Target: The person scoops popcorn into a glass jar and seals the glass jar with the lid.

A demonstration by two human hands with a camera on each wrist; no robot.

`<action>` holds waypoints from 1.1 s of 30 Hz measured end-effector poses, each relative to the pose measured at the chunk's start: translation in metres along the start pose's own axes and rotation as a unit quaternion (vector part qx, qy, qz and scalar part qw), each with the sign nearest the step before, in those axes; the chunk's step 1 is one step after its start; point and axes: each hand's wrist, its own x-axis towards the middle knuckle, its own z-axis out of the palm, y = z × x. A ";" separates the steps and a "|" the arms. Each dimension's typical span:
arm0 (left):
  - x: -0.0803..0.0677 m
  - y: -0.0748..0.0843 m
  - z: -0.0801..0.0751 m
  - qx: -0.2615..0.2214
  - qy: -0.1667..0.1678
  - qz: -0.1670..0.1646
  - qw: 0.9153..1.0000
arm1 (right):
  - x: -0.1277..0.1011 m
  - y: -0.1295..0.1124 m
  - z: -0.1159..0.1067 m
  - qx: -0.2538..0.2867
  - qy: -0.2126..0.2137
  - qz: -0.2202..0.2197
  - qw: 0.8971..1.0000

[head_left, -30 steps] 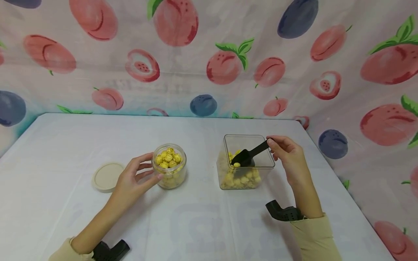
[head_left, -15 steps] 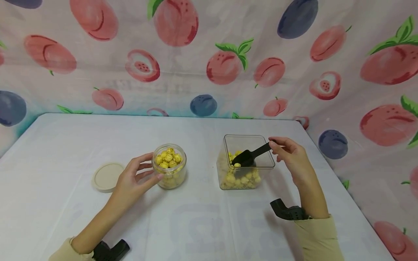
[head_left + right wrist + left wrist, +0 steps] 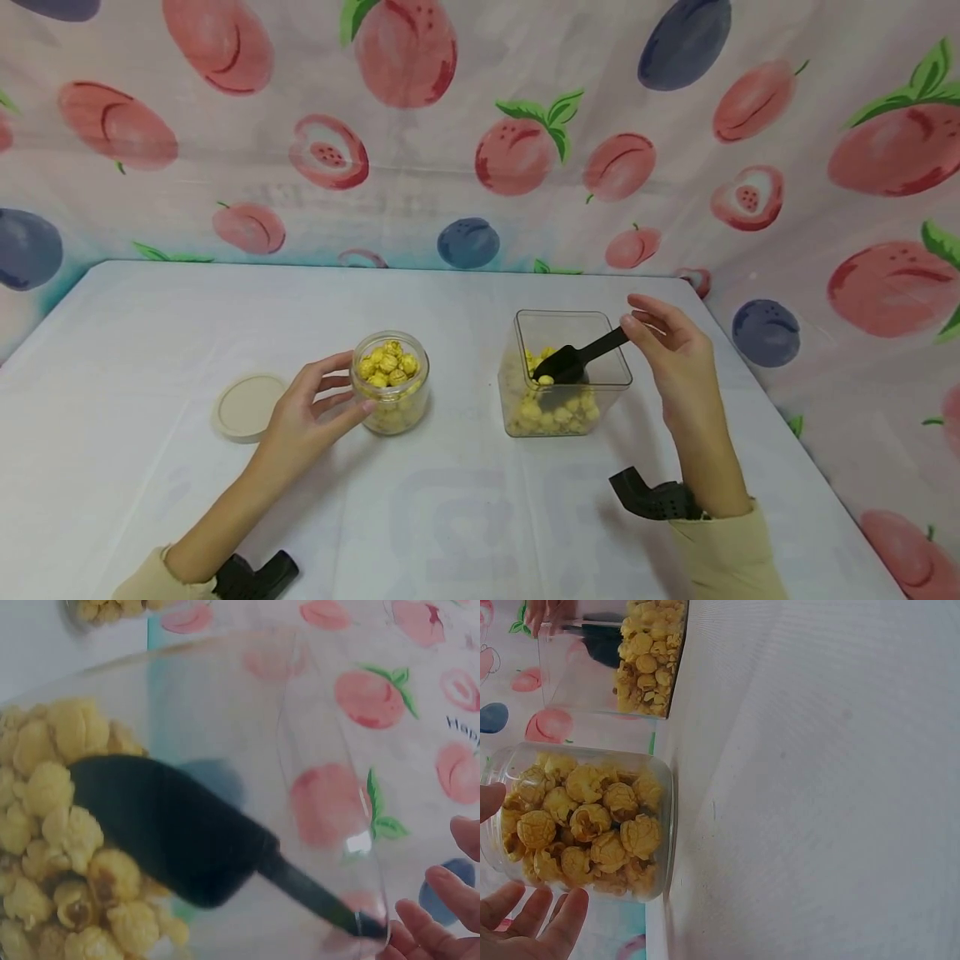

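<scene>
A small round glass jar [image 3: 390, 392], full of yellow popcorn [image 3: 592, 825], stands mid-table. My left hand [image 3: 347, 383] cups its left side, thumb above and fingers [image 3: 532, 930] below. To the right stands a clear square container [image 3: 570, 317] partly filled with popcorn [image 3: 45, 795]. A black scoop [image 3: 573, 360] lies in it, bowl on the popcorn and handle leaning on the right rim. My right hand [image 3: 647, 325] hovers by the handle's end with its fingers [image 3: 442, 915] spread, and holds nothing.
A beige round lid [image 3: 247, 406] lies flat on the white table [image 3: 450, 517], left of my left hand. A fruit-print cloth [image 3: 480, 150] walls off the back and right side. The table's right edge runs close to the container.
My right hand has let go of the scoop handle and lifted a little with its fingers spread. The scoop stays in the container. My left hand and the jar have not moved.
</scene>
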 end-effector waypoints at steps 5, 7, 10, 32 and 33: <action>0.001 -0.001 0.000 0.001 -0.001 0.002 1.000 | -0.011 -0.010 0.011 -0.051 0.001 -0.052 0.997; 0.001 -0.001 0.000 0.001 -0.002 0.003 1.000 | -0.015 -0.012 0.015 -0.080 -0.010 -0.077 0.994; 0.001 -0.001 0.000 0.001 -0.002 0.005 1.000 | -0.023 -0.015 0.022 -0.095 -0.040 -0.105 0.989; -0.001 0.000 0.001 0.003 -0.002 -0.003 1.000 | -0.061 0.004 0.114 -0.102 -0.290 -0.096 0.947; -0.001 0.001 0.001 0.002 -0.002 -0.003 1.000 | -0.060 0.005 0.118 -0.105 -0.297 -0.083 0.945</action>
